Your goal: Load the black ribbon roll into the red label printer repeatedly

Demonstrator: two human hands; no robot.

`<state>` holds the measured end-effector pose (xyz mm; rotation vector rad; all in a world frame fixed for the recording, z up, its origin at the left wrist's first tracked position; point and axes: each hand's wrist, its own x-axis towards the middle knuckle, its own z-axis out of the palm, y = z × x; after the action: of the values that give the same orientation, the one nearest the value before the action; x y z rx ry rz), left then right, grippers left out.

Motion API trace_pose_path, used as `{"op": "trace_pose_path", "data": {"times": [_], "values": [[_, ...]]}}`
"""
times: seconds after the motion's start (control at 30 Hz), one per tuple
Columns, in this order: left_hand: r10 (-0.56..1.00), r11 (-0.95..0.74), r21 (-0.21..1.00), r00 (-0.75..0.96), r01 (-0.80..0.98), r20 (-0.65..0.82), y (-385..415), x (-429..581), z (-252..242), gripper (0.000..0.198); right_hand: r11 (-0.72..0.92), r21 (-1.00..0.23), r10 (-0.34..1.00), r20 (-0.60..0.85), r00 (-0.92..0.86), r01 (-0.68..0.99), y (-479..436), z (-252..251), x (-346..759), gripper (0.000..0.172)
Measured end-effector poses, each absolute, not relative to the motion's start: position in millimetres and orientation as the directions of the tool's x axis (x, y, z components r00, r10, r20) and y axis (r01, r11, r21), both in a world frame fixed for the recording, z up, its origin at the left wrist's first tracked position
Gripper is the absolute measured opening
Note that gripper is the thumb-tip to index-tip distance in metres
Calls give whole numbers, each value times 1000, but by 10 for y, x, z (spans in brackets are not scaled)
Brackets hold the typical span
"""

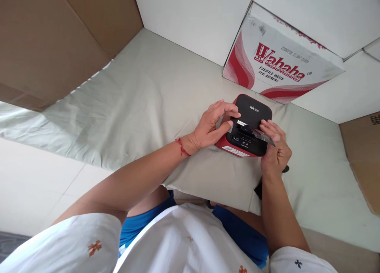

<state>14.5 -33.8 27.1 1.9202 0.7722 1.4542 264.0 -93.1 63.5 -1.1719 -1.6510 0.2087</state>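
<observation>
A small box-shaped device (252, 110), black on top with red sides, sits on a pale green cloth (142, 107). My left hand (212, 124) rests on the device's left side, fingers curled over its top edge and thumb against the front. My right hand (276, 148) is at the device's right front corner, pinching a thin clear film strip (261, 135) that lies across the black front panel. A red string bracelet (182, 146) is on my left wrist.
A white and red "Wahaha" water carton (276, 59) stands just behind the device. Brown cardboard (53, 39) leans at the far left, another piece (365, 158) at the right. White panels (192, 19) form the back. A dark object (258, 188) lies under my right forearm.
</observation>
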Motion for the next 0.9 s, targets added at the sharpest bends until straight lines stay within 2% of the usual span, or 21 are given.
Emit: {"op": "trace_pose_path", "data": {"times": [0.13, 0.27, 0.33, 0.4, 0.47, 0.53, 0.7, 0.9], "values": [[722, -664, 748, 261, 3, 641, -325, 88, 255, 46, 595, -539, 695, 718, -44, 596, -1101, 593, 2597, 42], [740, -600, 785, 267, -154, 618, -340, 92, 228, 45, 662, -381, 601, 784, -155, 645, -1251, 583, 2557, 46], [780, -550, 819, 250, -166, 574, -332, 113, 183, 56, 666, -308, 575, 792, -205, 679, -1302, 585, 2546, 47], [842, -472, 870, 219, -146, 493, -302, 134, 115, 75, 670, -260, 547, 807, -225, 695, -1338, 588, 2535, 46], [892, -374, 915, 208, -153, 400, -252, 153, 35, 95, 679, -236, 525, 818, -234, 695, -1359, 595, 2519, 44], [904, -307, 930, 243, -201, 351, -197, 169, -38, 105, 688, -224, 520, 816, -252, 691, -1369, 606, 2497, 42], [874, -234, 926, 353, -298, 334, -106, 206, -154, 106, 693, -227, 530, 804, -270, 684, -1354, 641, 2449, 37], [876, -224, 918, 344, -327, 337, -80, 240, -211, 110, 719, -249, 534, 796, -286, 649, -1347, 663, 2429, 31]]}}
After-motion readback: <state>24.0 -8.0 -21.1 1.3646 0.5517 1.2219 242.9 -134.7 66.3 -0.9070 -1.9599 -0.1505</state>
